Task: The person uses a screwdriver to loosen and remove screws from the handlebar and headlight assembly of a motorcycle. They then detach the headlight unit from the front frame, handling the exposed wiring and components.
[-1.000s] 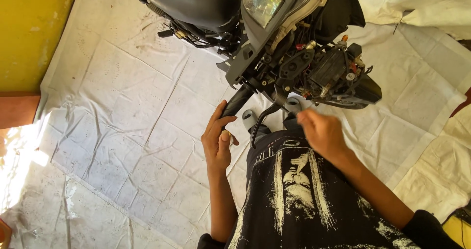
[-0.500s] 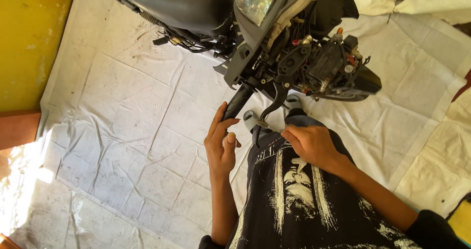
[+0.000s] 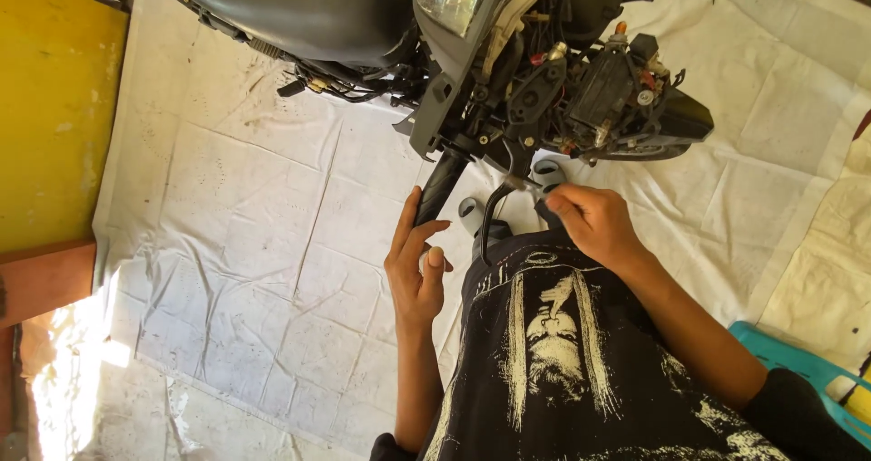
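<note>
A stripped motorcycle front (image 3: 544, 89) with bare wiring stands before me. Its black handlebar grip (image 3: 442, 187) points down toward my lap. My left hand (image 3: 415, 270) cups the end of that grip, fingers laid along it and thumb raised. Beside the grip curves a dark brake lever (image 3: 491, 214). My right hand (image 3: 592, 225) is pinched on a thin metal tool (image 3: 517, 185), whose tip sits at the lever's upper end. How the tool meets the lever is too small to make out.
A creased white tarp (image 3: 272, 243) covers the floor under the motorcycle. A yellow wall (image 3: 54, 107) runs along the left. Two small grey round parts (image 3: 550, 167) lie on the tarp near the lever. A teal plastic edge (image 3: 789, 361) shows at the lower right.
My right hand has risen from my lap to the lever's upper end with the tool. My left hand has stayed at the grip's end.
</note>
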